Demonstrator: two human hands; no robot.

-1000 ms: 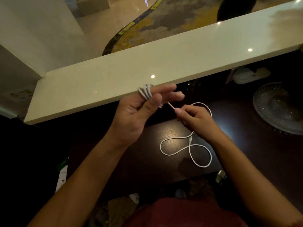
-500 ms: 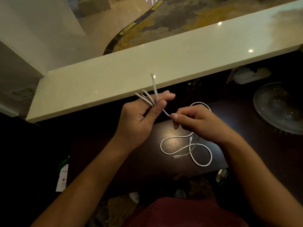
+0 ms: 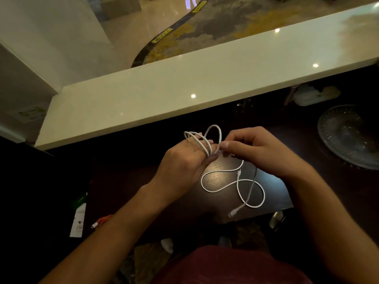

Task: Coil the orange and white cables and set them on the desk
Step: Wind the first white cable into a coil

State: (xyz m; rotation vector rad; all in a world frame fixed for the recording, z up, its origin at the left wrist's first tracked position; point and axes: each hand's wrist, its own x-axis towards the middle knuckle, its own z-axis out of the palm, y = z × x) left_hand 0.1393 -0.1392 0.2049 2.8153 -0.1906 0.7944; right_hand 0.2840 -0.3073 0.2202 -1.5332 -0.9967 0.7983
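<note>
Progress: white cable [image 3: 223, 182] part coiled, several loops round left hand [image 3: 184, 160] fingers; rest not yet wound.
Remaining: loose length lies in curves on dark worktop [image 3: 307, 191], plug end [image 3: 232, 213] near front edge; coil not yet set down.
Orange cable: orange cable [image 3: 103, 220] low left on worktop beside left forearm, mostly hidden; can't tell if coiled.
Left grip: fingers fairly straight, loops wrapped round them, thumb pressed on loops.
Right grip: right hand [image 3: 254, 150] pinches cable just beside coil.
Look: thin, white, limp, springy loops.
</note>
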